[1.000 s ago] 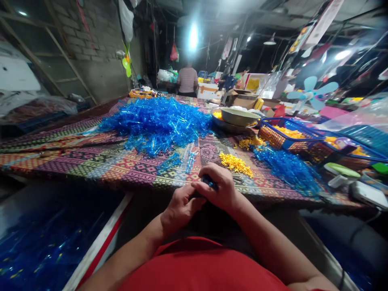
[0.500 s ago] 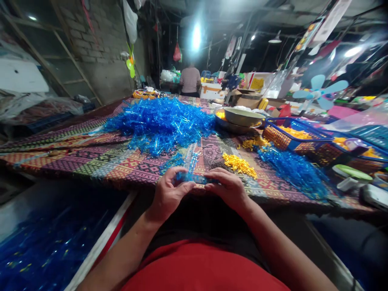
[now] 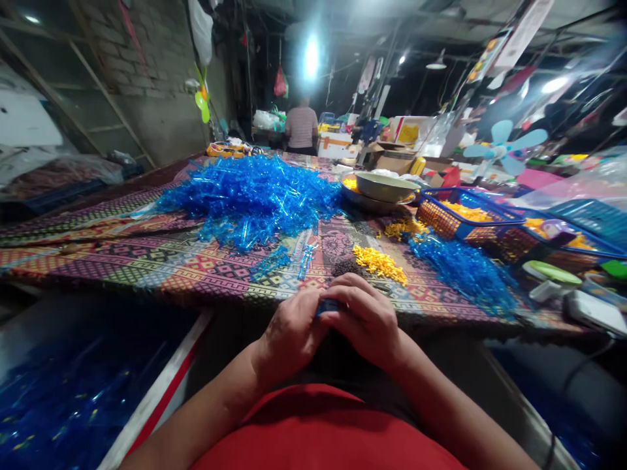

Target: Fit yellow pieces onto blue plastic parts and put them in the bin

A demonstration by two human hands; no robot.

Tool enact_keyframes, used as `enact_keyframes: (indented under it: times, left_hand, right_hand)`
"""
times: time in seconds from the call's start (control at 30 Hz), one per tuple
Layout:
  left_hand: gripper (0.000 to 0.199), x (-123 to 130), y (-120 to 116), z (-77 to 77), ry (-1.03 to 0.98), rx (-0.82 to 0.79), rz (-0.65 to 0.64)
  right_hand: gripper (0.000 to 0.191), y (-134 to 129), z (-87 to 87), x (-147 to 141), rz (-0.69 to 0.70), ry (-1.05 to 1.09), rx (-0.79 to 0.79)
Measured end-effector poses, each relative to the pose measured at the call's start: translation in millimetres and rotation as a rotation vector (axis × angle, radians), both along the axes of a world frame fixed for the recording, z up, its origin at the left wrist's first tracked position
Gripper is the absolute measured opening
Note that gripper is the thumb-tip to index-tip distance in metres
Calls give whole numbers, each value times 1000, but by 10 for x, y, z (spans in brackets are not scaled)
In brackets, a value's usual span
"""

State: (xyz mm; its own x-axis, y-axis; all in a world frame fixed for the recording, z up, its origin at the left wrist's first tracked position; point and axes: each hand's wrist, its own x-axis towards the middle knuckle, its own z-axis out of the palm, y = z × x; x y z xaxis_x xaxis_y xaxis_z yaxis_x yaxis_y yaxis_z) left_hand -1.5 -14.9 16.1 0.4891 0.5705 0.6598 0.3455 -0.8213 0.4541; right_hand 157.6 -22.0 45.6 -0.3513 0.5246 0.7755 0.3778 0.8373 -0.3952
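Our left hand [image 3: 291, 336] and right hand [image 3: 362, 320] meet just off the near edge of the mat-covered table [image 3: 147, 254], with a small blue plastic piece [image 3: 328, 307] between them, mostly hidden. Our fingers [image 3: 355, 294] curl closely around it, holding it from both sides. Ahead lie a heap of blue plastic parts [image 3: 249, 209] and yellow plastic pieces [image 3: 379, 264]. The hanging signs [image 3: 519, 32] are too blurred for us to read.

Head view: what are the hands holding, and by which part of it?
A blue plastic piece, held between left hand and right hand; most is hidden, so which part cannot be told.
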Motion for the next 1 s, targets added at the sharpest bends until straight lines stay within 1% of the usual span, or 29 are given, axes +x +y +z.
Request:
enact_keyframes:
  times: [0.13, 0.23, 0.33, 0.43, 0.5, 0.57, 0.63, 0.67, 0.73, 0.8, 0.83, 0.9, 0.97, 1.0]
  left_hand:
    - [20, -6, -73, -7, 36, 61, 7]
    - [18, -21, -85, -18, 53, 32, 52]
    - [17, -63, -64, 9, 63, -112, 53]
    - [23, -138, -38, 45, 67, -336, -33]
    - [27, -192, -24, 50, 75, -429, -72]
    - [27, -238, -16, 44, 111, -434, -49]
    - [28, -277, -9, 43, 177, -382, -10]
    - [28, -295, -5, 49, 214, -350, -2]
    - [28, -328, 4, 68, 284, -286, 17]
    - [25, -346, 14, 90, 356, -221, 62]
    - [22, -346, 17, 99, 396, -192, 84]
    - [17, -326, 21, 111, 471, -131, 100]
    - [16, -286, 20, 114, 528, -78, 79]
    - [15, -266, 18, 114, 551, -59, 65]
  right_hand:
    - [20, -92, -65, -42, -36, -18, 11]
    - [16, -83, -117, -58, -33, 13, -36]
    - [13, -17, -172, -45, -14, 134, -169]
    - [15, 53, -234, 20, -17, 345, -404]
    - [19, 85, -252, 87, -9, 399, -513]
    - [22, 105, -237, 163, 14, 272, -520]
    - [20, 119, -201, 234, 16, 86, -443]
    - [17, 125, -182, 265, -4, 24, -396]
    - [14, 136, -147, 311, -58, -30, -322]
    - [15, 144, -114, 329, -79, -106, -275]
    - [16, 146, -95, 326, -72, -187, -244]
    - [19, 144, -57, 300, -41, -415, -153]
    - [22, 139, -38, 264, -18, -606, -51]
    - [24, 139, -45, 249, -6, -660, -12]
